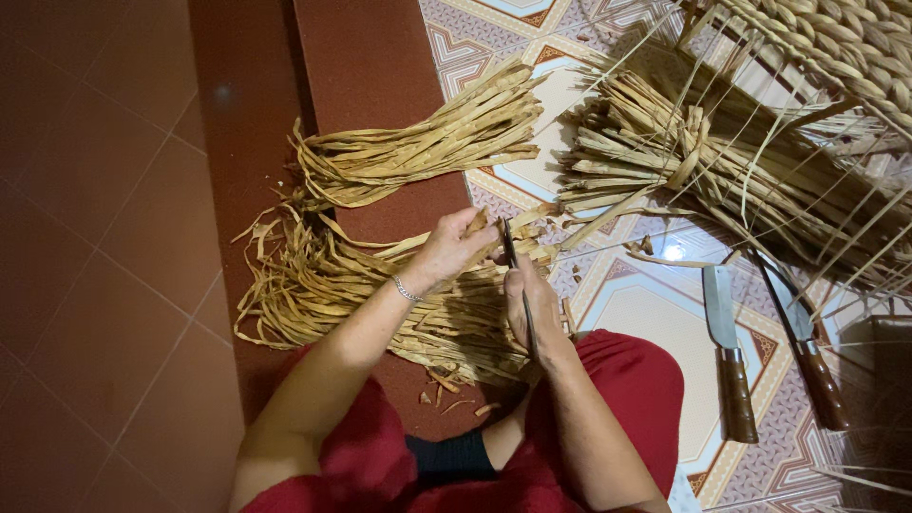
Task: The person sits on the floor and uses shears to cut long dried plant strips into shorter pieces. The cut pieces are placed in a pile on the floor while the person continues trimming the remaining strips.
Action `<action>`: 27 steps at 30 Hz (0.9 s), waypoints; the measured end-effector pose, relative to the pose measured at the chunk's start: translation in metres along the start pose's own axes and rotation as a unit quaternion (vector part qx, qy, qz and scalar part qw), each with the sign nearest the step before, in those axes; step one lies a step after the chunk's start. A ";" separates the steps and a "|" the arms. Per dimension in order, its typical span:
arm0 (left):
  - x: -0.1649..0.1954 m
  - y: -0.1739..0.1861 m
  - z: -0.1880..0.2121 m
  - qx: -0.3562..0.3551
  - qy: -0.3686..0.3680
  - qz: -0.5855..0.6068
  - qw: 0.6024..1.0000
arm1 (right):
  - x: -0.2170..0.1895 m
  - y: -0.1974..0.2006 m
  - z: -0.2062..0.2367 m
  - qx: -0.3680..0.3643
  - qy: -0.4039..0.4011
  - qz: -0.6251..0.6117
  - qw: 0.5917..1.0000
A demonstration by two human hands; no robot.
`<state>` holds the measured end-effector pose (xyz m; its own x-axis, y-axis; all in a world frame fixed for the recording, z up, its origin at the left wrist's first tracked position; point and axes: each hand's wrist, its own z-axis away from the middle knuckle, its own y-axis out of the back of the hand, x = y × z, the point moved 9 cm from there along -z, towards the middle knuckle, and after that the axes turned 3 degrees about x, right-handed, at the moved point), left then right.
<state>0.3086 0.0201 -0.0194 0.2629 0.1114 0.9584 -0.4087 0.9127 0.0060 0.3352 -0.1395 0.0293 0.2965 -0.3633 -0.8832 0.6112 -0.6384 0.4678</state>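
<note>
- Left hand [454,249]: grip closed, fingers pinched on the end of a dried fibre strip [483,228] held just above the loose pile. A thin bracelet sits at the wrist.
- Right hand [534,306]: grip clamped around a thin dark blade [514,258], which points up and away from the body; its tip meets the strip right beside the left fingertips.
- The strip sits between the two hands, at the centre of the view, over the near edge of the loose pile.
- Loose pile of dried strips [323,290]: spread out on the floor under and left of the hands, curled ends fanning to the left, partly on the dark red mat [366,66].
- Second bundle of strips [418,142]: lies further out, above the pile, straddling the mat and the patterned tile floor [655,309].
- Tied bundle of stiffer stalks [684,161]: upper right, bound around the middle, well apart from the hands.
- Woven basket work [836,43]: top right corner, thin strands trailing down from it.
- Two knives with wooden handles [731,366] lie on the tiles to the right of the right arm, blades pointing away.
- Small trimmed scraps [446,385] lie on the mat near the red-clothed knees.
</note>
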 end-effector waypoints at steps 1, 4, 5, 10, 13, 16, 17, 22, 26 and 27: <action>0.003 -0.002 0.001 0.002 -0.016 -0.012 1.000 | 0.000 0.001 0.000 0.006 -0.001 -0.001 1.000; 0.006 -0.008 0.004 0.000 -0.026 -0.056 0.998 | -0.001 0.004 0.001 0.031 0.021 0.018 0.999; 0.004 -0.008 0.004 -0.004 -0.005 -0.074 0.997 | 0.003 0.003 0.001 0.029 0.002 0.010 1.000; 0.014 -0.012 0.006 -0.013 -0.037 -0.103 0.994 | 0.007 0.000 0.002 0.039 -0.016 -0.010 0.999; 0.012 -0.012 0.006 -0.012 -0.031 -0.091 0.995 | 0.003 0.000 0.002 0.049 -0.008 -0.023 0.999; 0.008 -0.015 0.007 -0.027 -0.016 -0.041 0.999 | 0.002 -0.002 0.002 0.043 0.000 0.004 0.999; 0.008 -0.017 0.007 -0.027 -0.018 -0.032 0.999 | 0.007 -0.004 0.002 0.036 -0.014 -0.012 0.999; 0.008 -0.024 0.015 -0.056 0.028 -0.069 0.996 | 0.021 -0.001 -0.002 0.070 0.015 -0.100 0.992; 0.032 0.015 0.017 -0.018 0.071 -0.060 0.995 | 0.071 0.024 -0.014 0.126 -0.117 -0.315 0.933; 0.038 0.044 0.012 0.043 0.115 0.071 0.990 | 0.085 0.032 -0.015 0.155 -0.158 -0.366 0.904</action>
<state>0.2896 0.0599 0.0208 0.3849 0.3323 0.8611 -0.5270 0.8450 -0.0905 0.3908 -0.1805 -0.0310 -0.3587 0.0895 -0.9292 0.3088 -0.9280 -0.2086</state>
